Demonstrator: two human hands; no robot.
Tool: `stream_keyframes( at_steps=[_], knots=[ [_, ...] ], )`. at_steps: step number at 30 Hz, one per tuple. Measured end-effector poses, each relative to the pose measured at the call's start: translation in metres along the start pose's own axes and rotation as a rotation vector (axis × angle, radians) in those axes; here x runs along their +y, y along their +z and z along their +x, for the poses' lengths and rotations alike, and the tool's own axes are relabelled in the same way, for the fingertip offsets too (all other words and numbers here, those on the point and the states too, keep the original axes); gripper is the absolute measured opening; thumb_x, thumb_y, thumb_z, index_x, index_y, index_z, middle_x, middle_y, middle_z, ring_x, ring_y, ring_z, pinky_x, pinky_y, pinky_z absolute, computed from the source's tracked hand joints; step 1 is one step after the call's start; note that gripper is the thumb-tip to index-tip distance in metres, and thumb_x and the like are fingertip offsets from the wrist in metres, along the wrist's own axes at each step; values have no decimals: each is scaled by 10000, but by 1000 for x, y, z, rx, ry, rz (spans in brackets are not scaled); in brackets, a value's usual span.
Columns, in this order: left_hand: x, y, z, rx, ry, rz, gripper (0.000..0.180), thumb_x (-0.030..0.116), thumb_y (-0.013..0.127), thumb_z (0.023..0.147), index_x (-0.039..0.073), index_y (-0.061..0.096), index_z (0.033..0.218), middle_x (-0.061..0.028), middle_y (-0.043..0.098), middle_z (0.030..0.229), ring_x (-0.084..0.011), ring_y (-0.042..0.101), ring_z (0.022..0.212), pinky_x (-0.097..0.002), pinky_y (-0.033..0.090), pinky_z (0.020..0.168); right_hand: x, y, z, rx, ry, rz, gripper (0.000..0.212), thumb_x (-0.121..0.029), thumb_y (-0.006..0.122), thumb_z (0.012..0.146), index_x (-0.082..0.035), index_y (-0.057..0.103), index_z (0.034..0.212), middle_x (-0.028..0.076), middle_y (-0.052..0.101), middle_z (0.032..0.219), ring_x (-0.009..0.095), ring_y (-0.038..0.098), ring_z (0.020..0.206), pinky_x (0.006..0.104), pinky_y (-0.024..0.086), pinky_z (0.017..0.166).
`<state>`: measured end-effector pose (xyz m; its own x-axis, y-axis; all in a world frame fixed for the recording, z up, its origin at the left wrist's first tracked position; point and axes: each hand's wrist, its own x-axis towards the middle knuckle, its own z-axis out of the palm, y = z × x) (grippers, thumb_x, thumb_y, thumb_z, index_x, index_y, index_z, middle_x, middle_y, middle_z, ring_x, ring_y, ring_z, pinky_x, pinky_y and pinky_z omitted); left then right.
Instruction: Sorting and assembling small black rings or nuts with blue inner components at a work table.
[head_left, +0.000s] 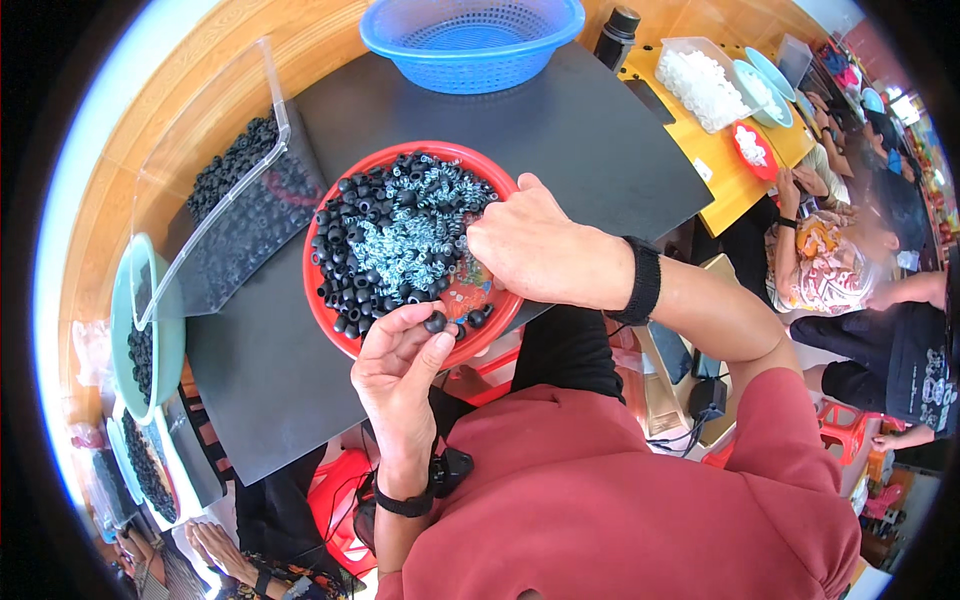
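Observation:
A red round basin (498, 180) stands before me on a dark table (272, 385). Small black hollow ball-shaped plastic pieces (345, 258) fill its left side. Small coiled metal springs (405, 245) are heaped in the middle. Between the thumb and fingers of my left hand (400, 370), at the basin's near rim, is one black ball-shaped piece (435, 321). My right hand (535, 245) is closed over the basin's right side, touching or very near the springs. Its fingertips are turned away, so whatever they hold is hidden. A few loose black pieces (475, 318) lie near the rim.
A clear plastic bin (205, 240) of black pieces stands at left, beside a pale green basin (170, 345). A blue basket (475, 70) and a dark flask (617, 38) are at the back. Other people sit at right near a yellow table (725, 205) with white parts.

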<state>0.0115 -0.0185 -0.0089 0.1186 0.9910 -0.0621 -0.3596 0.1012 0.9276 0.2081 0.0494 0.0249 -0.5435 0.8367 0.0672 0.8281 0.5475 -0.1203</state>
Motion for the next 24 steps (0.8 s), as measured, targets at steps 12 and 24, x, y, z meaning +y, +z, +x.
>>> stream_keyframes(
  at_steps=[12,24],
  knots=[
    [6,-12,5,0,-130,-227,279,32,571,939,-31,594,1210,-141,670,1079,-159,657,864,-269,530,820,15,-12,-5,-115,99,594,126,-118,677,733,5,689,760,154,675,729,328,669,731,389,519,688],
    [11,-8,8,26,-138,-291,297,12,556,932,-30,582,1225,-132,637,1123,-164,636,917,-298,510,884,10,-6,-6,-217,119,292,180,-231,765,693,-66,701,727,105,670,707,297,656,732,423,449,680]
  ],
)
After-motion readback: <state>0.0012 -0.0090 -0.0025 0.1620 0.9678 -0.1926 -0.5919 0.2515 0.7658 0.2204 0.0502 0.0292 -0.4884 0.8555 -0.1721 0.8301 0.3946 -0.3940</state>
